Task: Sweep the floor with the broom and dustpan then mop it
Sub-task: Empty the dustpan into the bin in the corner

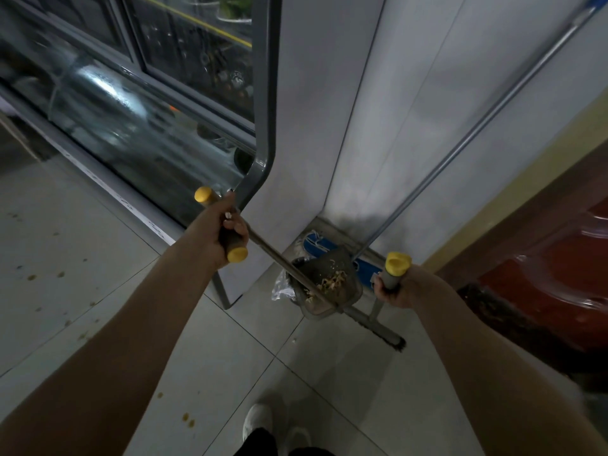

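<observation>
The left hand point(227, 233) has its fingers curled round the dustpan's handle. The dustpan point(347, 289), holding scraps, hangs below and to the right of them. The right hand's point(394, 292) fingers wrap the broom point(378, 327) handle, with its head on the floor point(230, 357) beneath them. Beyond both, the mop point(460, 153) leans on the wall point(411, 93).

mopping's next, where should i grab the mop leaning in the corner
Take the mop by its bare metal pole, well above the head, coming from the open room side: it leans up the wall, head down in the corner behind the dustpan.
</observation>
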A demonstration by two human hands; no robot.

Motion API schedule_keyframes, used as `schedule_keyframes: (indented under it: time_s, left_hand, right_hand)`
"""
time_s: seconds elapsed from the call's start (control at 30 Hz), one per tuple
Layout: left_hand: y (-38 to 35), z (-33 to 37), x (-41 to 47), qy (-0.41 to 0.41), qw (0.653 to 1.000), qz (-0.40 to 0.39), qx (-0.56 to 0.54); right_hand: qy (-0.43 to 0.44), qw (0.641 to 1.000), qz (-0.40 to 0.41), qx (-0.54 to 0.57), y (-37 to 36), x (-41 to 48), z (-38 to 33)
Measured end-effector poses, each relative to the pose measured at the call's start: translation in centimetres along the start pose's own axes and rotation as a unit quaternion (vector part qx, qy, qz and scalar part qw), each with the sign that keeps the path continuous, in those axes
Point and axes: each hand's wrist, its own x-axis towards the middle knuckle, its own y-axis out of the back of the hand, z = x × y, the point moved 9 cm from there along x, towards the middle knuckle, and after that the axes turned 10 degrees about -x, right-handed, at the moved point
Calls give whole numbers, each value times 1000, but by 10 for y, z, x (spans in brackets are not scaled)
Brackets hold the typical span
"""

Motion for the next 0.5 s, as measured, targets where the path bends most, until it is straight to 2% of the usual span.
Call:
schedule_keyframes:
  time_s: [0.23, 0.5]
  left_hand:
    - [9, -8, -4, -1, 1000, -12, -8]
    - [24, -32, -23, 65, 993, -67, -68]
  right_hand:
    - [-17, 1000, 5, 6, 7, 8, 15]
    - [-38, 999, -22, 6, -12, 3, 48]
